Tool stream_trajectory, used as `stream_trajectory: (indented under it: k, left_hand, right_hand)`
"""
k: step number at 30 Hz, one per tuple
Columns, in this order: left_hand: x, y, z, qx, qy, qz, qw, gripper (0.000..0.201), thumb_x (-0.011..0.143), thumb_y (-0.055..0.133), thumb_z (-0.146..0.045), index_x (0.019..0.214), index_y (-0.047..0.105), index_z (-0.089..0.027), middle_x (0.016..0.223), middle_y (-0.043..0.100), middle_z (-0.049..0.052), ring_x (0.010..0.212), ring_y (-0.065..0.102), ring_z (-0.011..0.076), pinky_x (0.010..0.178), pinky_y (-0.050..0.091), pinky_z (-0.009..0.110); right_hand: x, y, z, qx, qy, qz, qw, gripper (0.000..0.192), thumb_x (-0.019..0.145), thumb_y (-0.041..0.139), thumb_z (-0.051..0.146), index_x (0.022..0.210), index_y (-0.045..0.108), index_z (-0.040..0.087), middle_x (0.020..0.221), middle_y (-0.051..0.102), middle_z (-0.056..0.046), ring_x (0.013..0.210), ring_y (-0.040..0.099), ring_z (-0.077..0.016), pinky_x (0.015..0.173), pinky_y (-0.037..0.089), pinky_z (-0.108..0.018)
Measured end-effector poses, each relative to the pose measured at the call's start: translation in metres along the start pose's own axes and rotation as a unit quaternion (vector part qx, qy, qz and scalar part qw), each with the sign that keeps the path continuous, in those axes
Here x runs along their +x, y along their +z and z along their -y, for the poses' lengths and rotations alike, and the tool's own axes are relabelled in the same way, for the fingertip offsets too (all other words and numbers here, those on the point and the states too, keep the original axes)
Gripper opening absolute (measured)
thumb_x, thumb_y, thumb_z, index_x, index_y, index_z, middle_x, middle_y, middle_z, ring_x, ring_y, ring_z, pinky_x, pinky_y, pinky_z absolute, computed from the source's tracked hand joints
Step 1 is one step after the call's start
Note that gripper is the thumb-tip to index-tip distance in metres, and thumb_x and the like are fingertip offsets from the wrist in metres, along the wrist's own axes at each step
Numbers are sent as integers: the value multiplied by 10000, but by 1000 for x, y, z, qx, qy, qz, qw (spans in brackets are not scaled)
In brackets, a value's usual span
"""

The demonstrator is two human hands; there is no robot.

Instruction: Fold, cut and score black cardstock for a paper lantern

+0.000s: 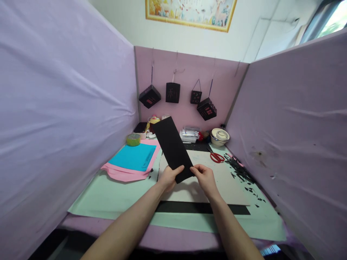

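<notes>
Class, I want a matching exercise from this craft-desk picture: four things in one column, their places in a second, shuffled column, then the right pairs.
Things
1. black paper sheet
2. red scissors
3. blue sheet
4. green tape roll

Places
A. on the pink paper
B. beyond the pink paper's far corner
C. held at its near end by the left hand and right hand
D. right of the black sheet, on the table

Pairs: 1-C, 2-D, 3-A, 4-B

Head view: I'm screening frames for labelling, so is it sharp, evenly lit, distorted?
Head view: the black paper strip in the left hand and right hand is sharp; lighting soft and even, window corner overexposed; wide-angle bowing bends the partition walls.
</notes>
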State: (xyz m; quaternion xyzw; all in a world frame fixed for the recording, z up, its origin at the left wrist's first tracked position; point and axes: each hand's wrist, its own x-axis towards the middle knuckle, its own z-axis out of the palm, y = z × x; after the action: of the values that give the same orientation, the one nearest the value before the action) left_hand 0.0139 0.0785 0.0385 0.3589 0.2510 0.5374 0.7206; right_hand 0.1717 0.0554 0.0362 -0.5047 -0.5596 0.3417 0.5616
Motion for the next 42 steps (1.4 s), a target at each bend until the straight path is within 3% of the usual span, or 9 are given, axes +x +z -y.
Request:
stream_trajectory:
  k: [6, 9, 15, 20, 24, 30, 34, 38, 42]
  left_hand:
    - [-1, 3, 9, -16, 11, -9, 1000, 436, 623, 842, -285, 1001, 682, -138, 1053, 709, 105, 996, 657, 279, 970, 479, 428]
    - [0, 0, 1, -13, 0, 0, 1000, 417, 649, 827, -289, 1003, 682, -121, 1043, 709, 116, 972, 664, 278, 944, 493, 427]
    - [8, -13, -21, -43, 72, -28, 996, 389, 660, 823, -238, 1002, 670, -134, 1014, 713, 82, 948, 664, 224, 923, 495, 361]
    - [8, -13, -21, -54, 83, -31, 995, 395, 635, 837, -216, 991, 676, -153, 991, 717, 63, 918, 665, 209, 895, 499, 346]
    - [3, -9, -19, -30, 63, 1, 998, 374, 637, 835, -219, 969, 689, -126, 967, 721, 86, 888, 671, 224, 880, 495, 368]
    - [-1, -9, -16, -12, 45, 39, 998, 361, 649, 828, -223, 971, 702, -122, 970, 722, 94, 903, 667, 234, 901, 467, 378]
    - [-2, -8, -17, -4, 49, 39, 998, 352, 646, 828, -224, 962, 709, -125, 974, 722, 93, 909, 665, 235, 909, 457, 380]
    - [-4, -3, -17, 17, 51, 53, 997, 373, 636, 832, -245, 966, 716, -114, 982, 721, 107, 920, 661, 249, 921, 444, 389]
    - [-7, 2, -16, 31, 43, 59, 997, 374, 617, 840, -248, 952, 725, -129, 971, 726, 95, 903, 661, 241, 920, 438, 383]
  right_hand:
    - [-2, -2, 2, -29, 3, -3, 1000, 247, 743, 658, 412, 722, 680, 167, 660, 646, -26, 656, 549, -175, 638, 415, -287]
    - [-4, -4, 5, -48, -8, -4, 999, 235, 757, 633, 394, 697, 671, 170, 620, 621, -14, 624, 532, -164, 609, 400, -275]
    - [-13, -9, 12, -112, -16, 16, 993, 237, 783, 600, 385, 678, 648, 178, 598, 599, -2, 596, 509, -154, 586, 381, -265]
    - [-11, -10, 25, -161, -66, 32, 984, 202, 772, 611, 383, 764, 681, 194, 769, 683, -35, 738, 587, -195, 704, 422, -300]
    - [-4, -5, 42, -155, -116, 12, 981, 230, 758, 630, 372, 900, 697, 204, 914, 692, -59, 809, 597, -206, 717, 431, -314]
    - [-1, 2, 51, -123, -136, -22, 983, 173, 780, 627, 324, 668, 641, 192, 681, 625, -13, 656, 541, -162, 641, 407, -285]
    - [0, 0, 52, -114, -115, -5, 987, 169, 776, 633, 323, 674, 642, 189, 675, 625, -7, 651, 536, -158, 645, 406, -284]
    - [3, 1, 63, -110, -131, -2, 985, 156, 742, 665, 337, 804, 686, 195, 767, 656, -21, 700, 550, -167, 666, 418, -289]
    - [6, 2, 69, -91, -112, -25, 989, 176, 758, 638, 334, 668, 640, 183, 658, 620, -7, 633, 521, -152, 626, 403, -280]
